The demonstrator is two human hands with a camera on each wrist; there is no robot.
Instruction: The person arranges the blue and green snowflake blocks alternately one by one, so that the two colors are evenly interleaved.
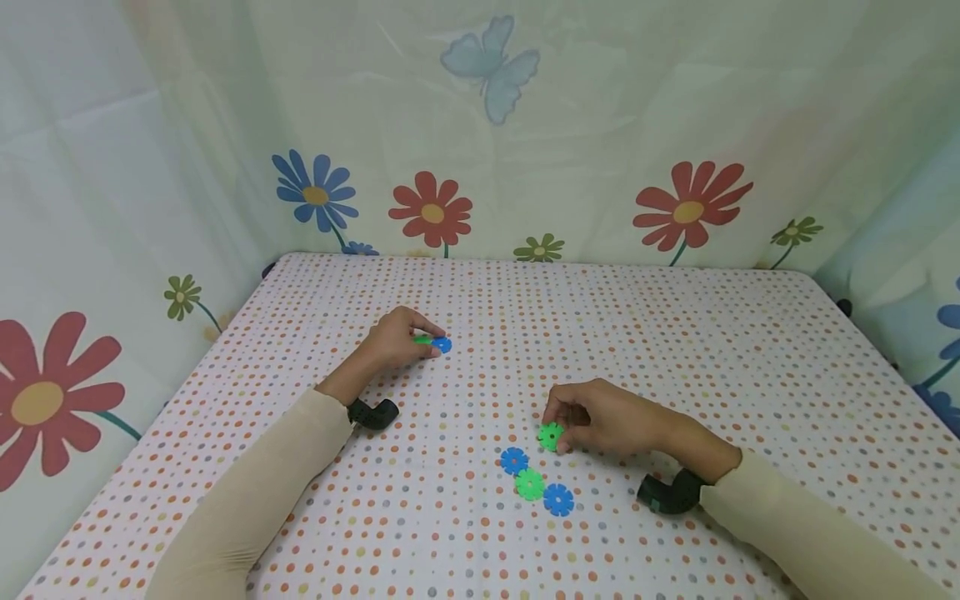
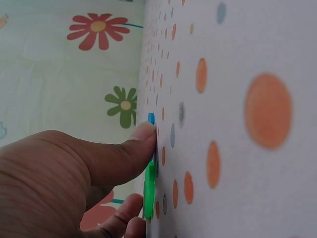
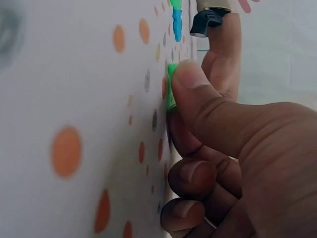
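Note:
In the head view my left hand [image 1: 403, 337] pinches a blue notched disc [image 1: 442, 344] at the tabletop, with a green disc [image 1: 423, 340] beside it under the fingers. The left wrist view shows the thumb on the blue disc [image 2: 151, 118] and the green disc [image 2: 149, 191] edge-on. My right hand [image 1: 611, 417] holds a green notched disc [image 1: 550, 436] between thumb and fingers, low at the table; in the right wrist view the thumb lies over that green disc [image 3: 171, 94].
Near the right hand lie a blue disc [image 1: 514, 461], a green disc [image 1: 529, 484] and another blue disc [image 1: 558, 500] in a slanting row. The dotted tablecloth [image 1: 360, 525] covers the table, and a flowered curtain [image 1: 570, 150] hangs behind it.

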